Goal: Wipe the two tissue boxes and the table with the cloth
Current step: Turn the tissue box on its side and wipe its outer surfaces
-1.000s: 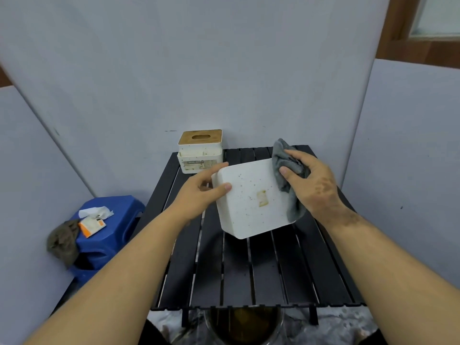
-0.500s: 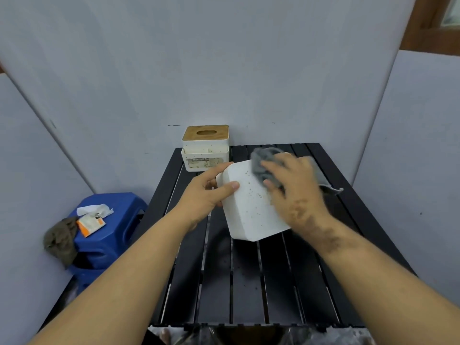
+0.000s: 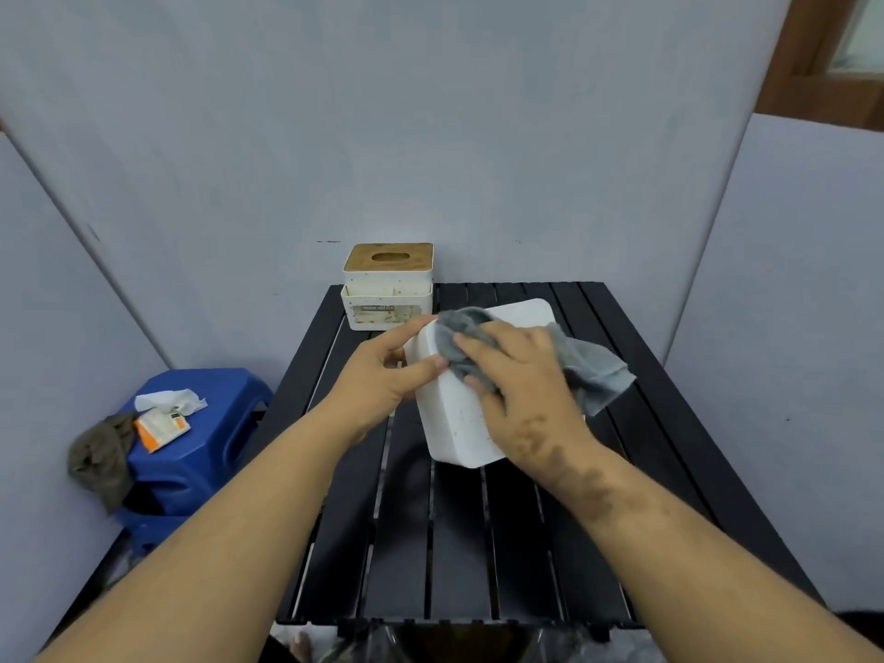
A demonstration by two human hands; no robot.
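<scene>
Now left hand point(image 3: 382, 375) grips the white tissue box point(image 3: 454, 423); right hand point(image 3: 521, 390) clutches grey cloth point(image 3: 593, 375) against it.

Both arms are bare, with no sleeves on them. The left hand point(image 3: 382, 375) has no rings. The right hand point(image 3: 521, 390) has dark smudgy marks running down the arm.
</scene>
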